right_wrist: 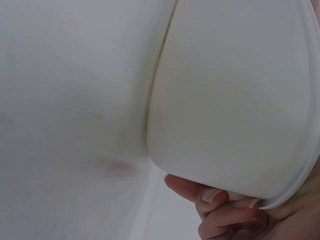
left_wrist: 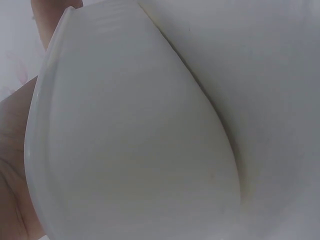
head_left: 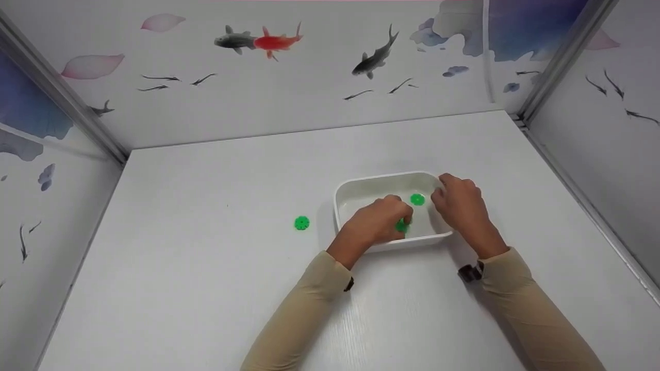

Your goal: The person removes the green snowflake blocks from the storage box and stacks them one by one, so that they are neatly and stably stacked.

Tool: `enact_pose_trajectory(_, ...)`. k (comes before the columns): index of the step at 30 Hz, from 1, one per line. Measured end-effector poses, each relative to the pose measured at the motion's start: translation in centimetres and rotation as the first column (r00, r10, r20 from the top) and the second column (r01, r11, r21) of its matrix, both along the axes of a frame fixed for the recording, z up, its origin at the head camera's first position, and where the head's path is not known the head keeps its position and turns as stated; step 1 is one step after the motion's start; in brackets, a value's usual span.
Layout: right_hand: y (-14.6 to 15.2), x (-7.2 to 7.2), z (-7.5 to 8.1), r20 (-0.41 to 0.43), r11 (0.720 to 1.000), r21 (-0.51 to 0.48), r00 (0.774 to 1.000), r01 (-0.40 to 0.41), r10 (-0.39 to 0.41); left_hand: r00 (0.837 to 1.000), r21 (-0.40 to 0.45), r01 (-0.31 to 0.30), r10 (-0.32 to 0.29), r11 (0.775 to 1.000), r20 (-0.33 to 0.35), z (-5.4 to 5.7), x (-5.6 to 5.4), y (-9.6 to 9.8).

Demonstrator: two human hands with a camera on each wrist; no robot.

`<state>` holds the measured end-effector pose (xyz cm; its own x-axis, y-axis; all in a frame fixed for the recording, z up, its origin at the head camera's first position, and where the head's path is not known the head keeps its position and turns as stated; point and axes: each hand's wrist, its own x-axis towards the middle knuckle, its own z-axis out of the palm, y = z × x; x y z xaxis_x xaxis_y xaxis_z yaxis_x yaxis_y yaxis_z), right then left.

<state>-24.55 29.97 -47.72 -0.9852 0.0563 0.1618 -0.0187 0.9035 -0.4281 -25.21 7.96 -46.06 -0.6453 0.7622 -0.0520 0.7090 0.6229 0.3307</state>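
Note:
A white rectangular tray (head_left: 379,179) rests on the table. My left hand (head_left: 375,220) reaches over its near side, with curled fingers pinching a green slotted plastic disc (head_left: 401,225) low inside. Another green disc (head_left: 417,199) lies on the tray floor towards the back right, and a third green disc (head_left: 302,222) is on the table left of the tray. At the tray's right end my right hand (head_left: 461,206) grips the rim. In the right wrist view, the right hand's fingers (right_wrist: 227,215) curl against the tray's outer wall (right_wrist: 230,100). The left wrist view mostly shows the outer wall (left_wrist: 130,120).
The white table (head_left: 206,288) is bounded by printed panels with fish (head_left: 375,57) at the back and both sides. Metal posts (head_left: 562,62) stand at the back corners. A dark wrist device (head_left: 469,273) sits by the right cuff.

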Motion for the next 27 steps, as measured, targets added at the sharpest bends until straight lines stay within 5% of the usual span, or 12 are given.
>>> enact_pose_trajectory(14,0.08,-0.15,-0.3,-0.051,1.0,-0.001,0.998,-0.022,0.022,0.999,-0.022,-0.024,0.025,0.999,0.034,0.35,0.02,-0.27)
enact_pose_trajectory(27,0.06,0.06,-0.15,-0.025,1.0,-0.009,1.0,-0.015,0.014,1.0,0.006,0.024,-0.024,1.0,-0.001,-0.11,-0.2,-0.14)
